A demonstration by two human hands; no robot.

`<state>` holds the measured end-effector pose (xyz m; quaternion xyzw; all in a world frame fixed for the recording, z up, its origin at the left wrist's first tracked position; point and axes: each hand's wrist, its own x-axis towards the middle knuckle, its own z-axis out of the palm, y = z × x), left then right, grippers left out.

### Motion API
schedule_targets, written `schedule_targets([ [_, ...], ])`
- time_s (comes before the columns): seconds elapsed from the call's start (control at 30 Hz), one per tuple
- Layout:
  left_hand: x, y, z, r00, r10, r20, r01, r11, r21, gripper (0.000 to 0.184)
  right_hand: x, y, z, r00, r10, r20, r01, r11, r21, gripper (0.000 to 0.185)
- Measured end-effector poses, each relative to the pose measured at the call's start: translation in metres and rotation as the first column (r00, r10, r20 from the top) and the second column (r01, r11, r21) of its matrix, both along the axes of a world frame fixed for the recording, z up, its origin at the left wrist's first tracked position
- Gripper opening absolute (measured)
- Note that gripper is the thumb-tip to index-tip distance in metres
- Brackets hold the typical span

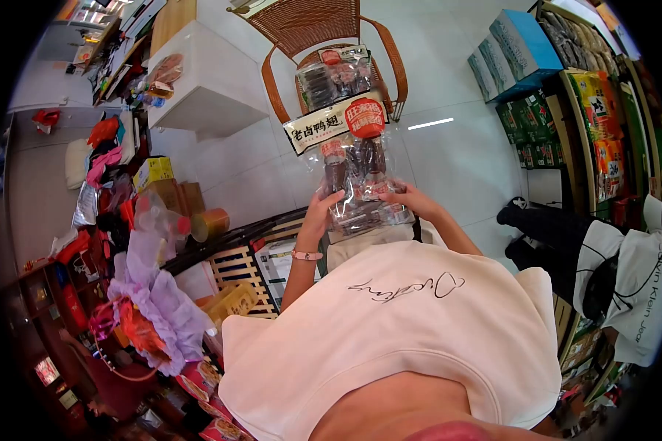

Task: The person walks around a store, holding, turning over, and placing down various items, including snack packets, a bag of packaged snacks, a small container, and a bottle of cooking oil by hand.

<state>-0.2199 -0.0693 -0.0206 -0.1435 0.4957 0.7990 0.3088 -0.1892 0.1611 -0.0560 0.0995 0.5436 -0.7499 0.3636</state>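
a clear, glossy packet (375, 156) with dark contents, cream header and red label is held at twelve o'clock; its edges are gripped by partly curled fingers, left hand (324, 208) at seven, right hand (418, 201) at four.

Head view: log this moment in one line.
left hand: holds pack | right hand: holds pack | chair: ahead, another pack on it
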Motion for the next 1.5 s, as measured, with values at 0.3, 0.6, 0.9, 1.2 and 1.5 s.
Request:
schedule_targets([
  [0.3,-0.168,-0.012,-0.108,0.991,-0.093,0.101,0.096,0.995,-0.019,0.046,-0.153,-0.009,-0.09,0.992,-0.025,0.122,0.019,0.999,0.05,0.051],
  [0.6,-0.357,-0.018,-0.221,0.965,-0.209,0.159,0.246,0.932,-0.267,0.045,-0.325,-0.016,-0.226,0.971,-0.043,0.235,0.022,0.996,0.091,0.046],
  [0.9,-0.471,-0.03,-0.364,0.939,-0.227,0.259,0.337,0.76,-0.556,0.046,-0.438,-0.025,-0.337,0.993,-0.034,0.117,-0.065,0.662,0.747,0.061],
  [1.2,-0.474,-0.038,-0.365,0.936,-0.13,0.326,0.282,0.832,-0.477,0.04,-0.448,-0.04,-0.338,0.996,-0.044,-0.076,0.088,0.564,0.821,0.057],
  [1.5,-0.457,-0.047,-0.324,0.906,-0.39,0.166,0.399,0.652,-0.645,0.038,-0.422,0.001,-0.313,0.985,0.005,0.172,-0.115,0.761,0.638,0.031],
])
